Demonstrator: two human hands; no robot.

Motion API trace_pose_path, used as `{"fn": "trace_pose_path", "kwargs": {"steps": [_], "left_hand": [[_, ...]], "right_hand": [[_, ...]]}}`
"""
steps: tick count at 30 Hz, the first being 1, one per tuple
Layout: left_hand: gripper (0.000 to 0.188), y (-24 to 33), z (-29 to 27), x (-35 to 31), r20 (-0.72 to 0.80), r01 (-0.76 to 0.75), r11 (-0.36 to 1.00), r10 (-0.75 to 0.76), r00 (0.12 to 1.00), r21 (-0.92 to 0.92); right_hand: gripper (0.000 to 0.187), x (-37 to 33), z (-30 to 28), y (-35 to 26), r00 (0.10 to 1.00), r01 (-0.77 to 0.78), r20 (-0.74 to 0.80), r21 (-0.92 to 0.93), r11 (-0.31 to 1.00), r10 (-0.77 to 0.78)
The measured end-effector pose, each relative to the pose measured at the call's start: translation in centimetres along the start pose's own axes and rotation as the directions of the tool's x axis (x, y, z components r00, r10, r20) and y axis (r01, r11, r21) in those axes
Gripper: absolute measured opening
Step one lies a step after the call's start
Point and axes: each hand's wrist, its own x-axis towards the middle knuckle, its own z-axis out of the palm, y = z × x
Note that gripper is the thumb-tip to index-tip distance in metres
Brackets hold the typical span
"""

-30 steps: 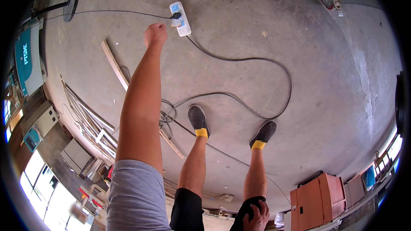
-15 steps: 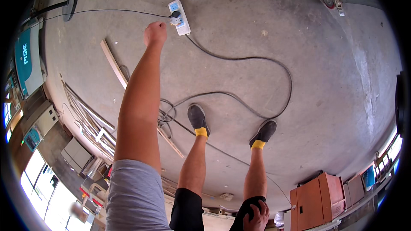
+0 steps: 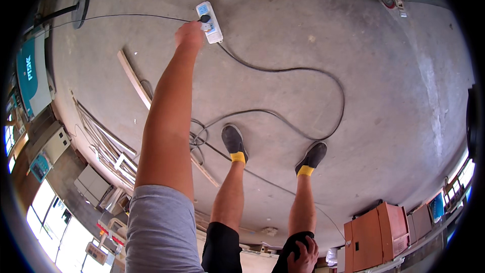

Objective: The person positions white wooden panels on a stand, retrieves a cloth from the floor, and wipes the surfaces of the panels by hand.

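Note:
On the concrete floor lies a white power strip (image 3: 214,33) with pale blue socket faces. A black plug (image 3: 205,18) sits in it, its thin cord running left. Beside this plug is a small whitish plug-like piece (image 3: 206,27). My left hand (image 3: 189,34) is at the strip's left side, fingers bunched together, their tips against or just beside the whitish piece; what lies between them is hidden. My right hand (image 3: 304,255) rests on my right knee over the black shorts, fingers spread and holding nothing.
A thick black cable (image 3: 283,70) loops from the strip past my shoes (image 3: 311,155). Wooden strips (image 3: 133,78) and thin lengths of material (image 3: 103,134) lie left. A round-based stand (image 3: 81,5) is far left. An orange-brown cabinet (image 3: 371,240) stands at lower right.
My left hand has moved slightly right and forward, from beside the strip to its plugs, and its fingers now reach toward the strip. My right hand has stayed on the knee.

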Motion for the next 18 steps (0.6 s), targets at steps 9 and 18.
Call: {"fn": "trace_pose_path", "kwargs": {"steps": [9,18], "left_hand": [[0.035,1.2,0.1,1.0,-0.053,-0.002,0.981,-0.008,0.999,-0.194],[0.037,2.1,2.0,1.7,0.032,-0.028,0.96,0.039,0.999,-0.278]], "right_hand": [[0.043,0.7,-0.8,-1.1,0.999,-0.025,0.045,-0.032,0.999,0.026],[0.044,2.1,-1.0,-1.8,1.0,0.01,-0.004,-0.077,0.997,-0.011]]}}
